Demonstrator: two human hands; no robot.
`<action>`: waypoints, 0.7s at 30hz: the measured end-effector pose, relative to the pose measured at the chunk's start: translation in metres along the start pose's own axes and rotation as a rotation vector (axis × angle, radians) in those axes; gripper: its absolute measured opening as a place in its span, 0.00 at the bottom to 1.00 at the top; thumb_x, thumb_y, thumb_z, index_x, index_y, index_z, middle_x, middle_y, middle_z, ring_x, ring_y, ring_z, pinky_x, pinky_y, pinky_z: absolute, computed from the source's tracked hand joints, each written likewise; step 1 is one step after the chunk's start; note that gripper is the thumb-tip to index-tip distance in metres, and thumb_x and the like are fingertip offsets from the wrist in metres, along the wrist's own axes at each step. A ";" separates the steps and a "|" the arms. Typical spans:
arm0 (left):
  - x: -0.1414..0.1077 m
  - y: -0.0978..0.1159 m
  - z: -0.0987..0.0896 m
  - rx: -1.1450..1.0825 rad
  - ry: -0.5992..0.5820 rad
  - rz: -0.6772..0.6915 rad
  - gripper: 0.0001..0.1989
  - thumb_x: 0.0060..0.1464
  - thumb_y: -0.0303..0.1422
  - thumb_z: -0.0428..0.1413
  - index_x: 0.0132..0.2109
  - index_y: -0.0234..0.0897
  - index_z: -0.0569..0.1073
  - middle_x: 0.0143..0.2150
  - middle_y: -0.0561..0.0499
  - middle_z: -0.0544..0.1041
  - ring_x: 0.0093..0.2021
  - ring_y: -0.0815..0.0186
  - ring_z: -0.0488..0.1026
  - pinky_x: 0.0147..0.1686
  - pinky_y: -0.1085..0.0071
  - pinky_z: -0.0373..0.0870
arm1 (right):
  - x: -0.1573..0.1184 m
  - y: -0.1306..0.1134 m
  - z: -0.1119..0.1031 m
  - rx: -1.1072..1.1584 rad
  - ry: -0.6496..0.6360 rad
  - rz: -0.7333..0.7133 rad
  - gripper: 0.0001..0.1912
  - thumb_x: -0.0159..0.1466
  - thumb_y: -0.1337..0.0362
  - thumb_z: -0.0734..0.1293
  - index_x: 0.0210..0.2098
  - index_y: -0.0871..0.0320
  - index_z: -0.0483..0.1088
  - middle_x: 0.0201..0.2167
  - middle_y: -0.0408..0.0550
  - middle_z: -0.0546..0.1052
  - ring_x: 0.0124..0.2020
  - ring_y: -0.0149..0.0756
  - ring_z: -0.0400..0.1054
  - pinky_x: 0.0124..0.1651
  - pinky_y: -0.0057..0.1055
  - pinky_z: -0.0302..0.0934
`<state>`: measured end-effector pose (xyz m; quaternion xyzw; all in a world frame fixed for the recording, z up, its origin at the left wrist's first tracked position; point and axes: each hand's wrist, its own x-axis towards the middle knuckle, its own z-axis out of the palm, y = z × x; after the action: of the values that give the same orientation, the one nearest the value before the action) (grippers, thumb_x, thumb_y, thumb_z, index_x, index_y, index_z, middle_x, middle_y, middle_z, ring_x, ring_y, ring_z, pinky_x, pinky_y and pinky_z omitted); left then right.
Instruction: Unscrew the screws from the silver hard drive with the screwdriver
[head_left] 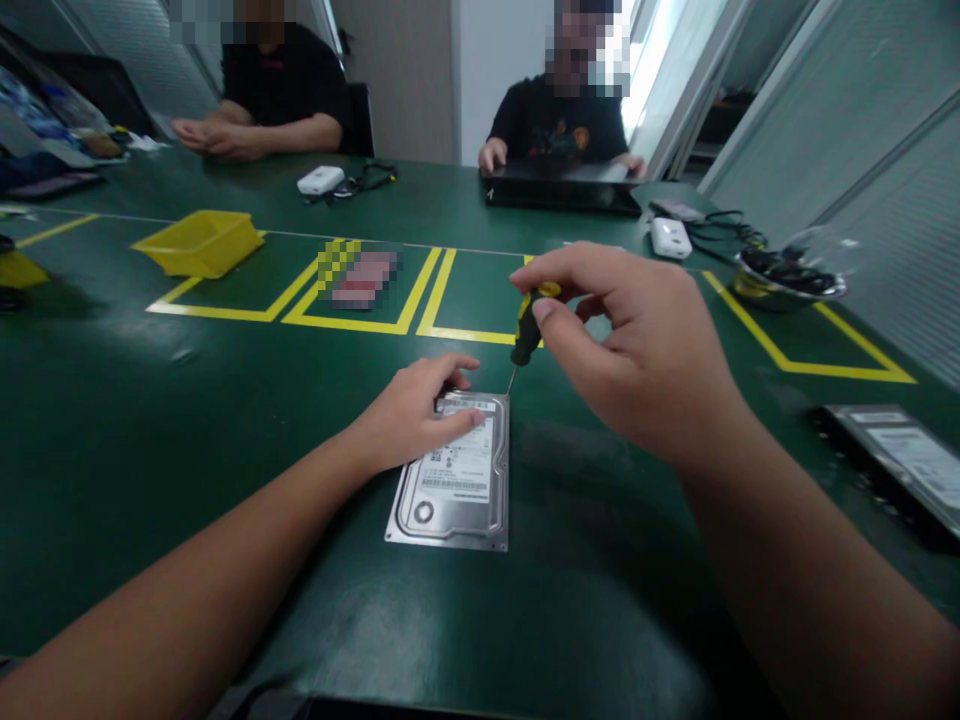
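Note:
A silver hard drive (457, 480) with a white label lies flat on the green table. My left hand (420, 410) grips its far left part, thumb across the label and fingers bent at the far edge. My right hand (630, 340) is closed around a black and yellow screwdriver (527, 325), pinching the handle between thumb and fingers. The thin shaft slants down to the drive's far right corner, where the tip seems to touch. Any screw there is too small to make out.
Another hard drive (900, 460) lies at the right. Yellow tape outlines areas beyond my hands; a yellow bin (202, 245) stands at the left, a bowl of dark items (787, 278) at the right. Two people sit across the table, one at a black laptop (562, 188).

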<state>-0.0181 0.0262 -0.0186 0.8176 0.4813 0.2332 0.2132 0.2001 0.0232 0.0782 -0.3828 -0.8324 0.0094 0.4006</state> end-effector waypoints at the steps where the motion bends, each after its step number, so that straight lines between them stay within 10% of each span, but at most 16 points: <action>1: 0.000 0.000 0.000 -0.001 -0.005 -0.003 0.27 0.56 0.44 0.58 0.59 0.39 0.67 0.47 0.48 0.76 0.44 0.60 0.73 0.42 0.64 0.68 | 0.000 0.000 -0.001 0.001 -0.005 0.002 0.13 0.62 0.71 0.64 0.44 0.59 0.76 0.42 0.48 0.81 0.40 0.37 0.75 0.47 0.35 0.68; 21: 0.001 0.003 -0.003 0.095 0.000 0.043 0.19 0.56 0.43 0.58 0.50 0.36 0.73 0.45 0.49 0.78 0.44 0.61 0.75 0.43 0.66 0.67 | -0.001 0.002 -0.001 0.017 0.021 0.035 0.12 0.62 0.69 0.65 0.44 0.57 0.75 0.41 0.49 0.80 0.39 0.38 0.74 0.46 0.38 0.68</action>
<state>-0.0179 0.0258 -0.0146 0.8371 0.4740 0.2145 0.1690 0.2022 0.0234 0.0780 -0.3939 -0.8212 0.0195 0.4124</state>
